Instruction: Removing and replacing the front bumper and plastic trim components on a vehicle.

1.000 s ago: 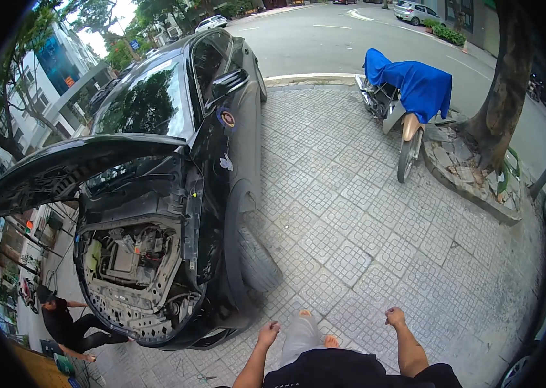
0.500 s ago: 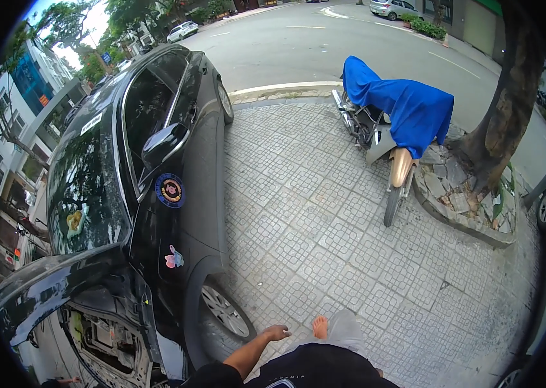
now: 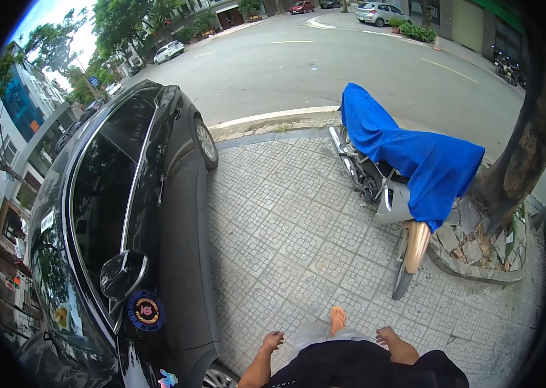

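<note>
Fingers (image 3: 279, 335) loosely curled, gap too small to tell, left hand (image 3: 272, 341) near black car (image 3: 186, 265), right hand (image 3: 387, 335) below motorbike (image 3: 390, 202) under blue cover (image 3: 409, 152), paving (image 3: 279, 220) between vehicles

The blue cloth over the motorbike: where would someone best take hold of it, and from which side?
Probably by the lower hem of the blue cloth, just above the gold front fender, coming from the near side, where the person's right hand is. The hem seems to hang loose there in folds, which suits a pinching grip, and the front wheel is the nearer end.
</note>
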A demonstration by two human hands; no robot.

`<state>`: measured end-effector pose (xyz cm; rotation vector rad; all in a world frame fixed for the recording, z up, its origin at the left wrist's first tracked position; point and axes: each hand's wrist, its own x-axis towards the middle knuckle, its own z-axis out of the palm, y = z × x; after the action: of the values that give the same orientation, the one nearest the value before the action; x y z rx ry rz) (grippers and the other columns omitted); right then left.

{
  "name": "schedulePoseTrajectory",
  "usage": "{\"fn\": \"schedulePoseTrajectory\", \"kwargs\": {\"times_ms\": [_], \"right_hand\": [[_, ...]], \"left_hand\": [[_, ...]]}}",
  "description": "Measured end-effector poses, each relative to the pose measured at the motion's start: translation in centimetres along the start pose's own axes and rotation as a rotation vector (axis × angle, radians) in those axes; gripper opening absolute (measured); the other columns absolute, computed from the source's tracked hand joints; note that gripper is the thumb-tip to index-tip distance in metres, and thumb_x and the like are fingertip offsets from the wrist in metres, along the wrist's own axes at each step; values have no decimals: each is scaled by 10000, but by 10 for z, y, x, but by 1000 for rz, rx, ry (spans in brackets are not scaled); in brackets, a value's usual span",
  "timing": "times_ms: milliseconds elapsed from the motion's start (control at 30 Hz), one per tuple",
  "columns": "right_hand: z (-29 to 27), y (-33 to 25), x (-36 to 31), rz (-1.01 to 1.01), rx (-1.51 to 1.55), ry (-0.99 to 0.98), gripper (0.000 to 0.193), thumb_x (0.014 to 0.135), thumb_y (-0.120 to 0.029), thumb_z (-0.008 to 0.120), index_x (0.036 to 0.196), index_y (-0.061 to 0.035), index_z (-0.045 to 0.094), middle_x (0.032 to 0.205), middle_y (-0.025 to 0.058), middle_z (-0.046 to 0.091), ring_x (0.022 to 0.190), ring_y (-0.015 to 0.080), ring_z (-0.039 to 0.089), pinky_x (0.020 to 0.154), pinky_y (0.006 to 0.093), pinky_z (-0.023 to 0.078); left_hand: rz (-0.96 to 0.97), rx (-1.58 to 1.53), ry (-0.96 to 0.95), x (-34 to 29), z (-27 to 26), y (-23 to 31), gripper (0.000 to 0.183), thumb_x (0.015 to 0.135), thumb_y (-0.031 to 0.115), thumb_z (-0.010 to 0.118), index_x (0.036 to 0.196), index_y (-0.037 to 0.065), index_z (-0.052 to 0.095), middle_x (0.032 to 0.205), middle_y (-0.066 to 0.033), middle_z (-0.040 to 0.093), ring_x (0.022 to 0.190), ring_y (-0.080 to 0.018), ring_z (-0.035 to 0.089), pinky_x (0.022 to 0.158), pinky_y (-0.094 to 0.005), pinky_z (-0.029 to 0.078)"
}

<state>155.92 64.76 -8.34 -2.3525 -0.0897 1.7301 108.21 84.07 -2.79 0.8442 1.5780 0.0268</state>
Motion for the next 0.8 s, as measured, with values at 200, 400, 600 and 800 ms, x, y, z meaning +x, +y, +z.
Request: {"fn": "schedulePoseTrajectory", "kwargs": {"times_ms": [200,400,600,800], "right_hand": [[-50,-381,24,-683,-92,177,320,921,-288,624,1062,-6,678,867,129,730,740,193,712,673,336,553],[-45,-609,64,-891,10,236,318,976,-267,576,1165,-17,627,780,102,702,650,188,692,557,306,530],[19,-637,93,-406,-47,25,370,958,-304,598,1192,-17,605,783,136,708,682,232,703,585,369,552],[55,-722,196,-712,-556,42,356,940,-314,616,1160,-35,638,863,132,731,778,247,717,650,434,558]], "left_hand": [[-77,-269,217,58,-26,71,489,959,405,603,1271,31,573,1125,-145,686,981,-261,690,726,-445,545],[50,327,-105,178,-79,107,581,951,481,608,1347,61,545,1297,-146,637,1105,-284,633,909,-474,475],[-90,-118,153,311,-193,384,498,956,419,580,1279,40,599,1155,-121,690,965,-232,684,700,-418,537],[334,-151,333,422,-313,627,491,936,359,612,1253,-16,617,1033,-142,723,885,-218,706,730,-338,545]]}}
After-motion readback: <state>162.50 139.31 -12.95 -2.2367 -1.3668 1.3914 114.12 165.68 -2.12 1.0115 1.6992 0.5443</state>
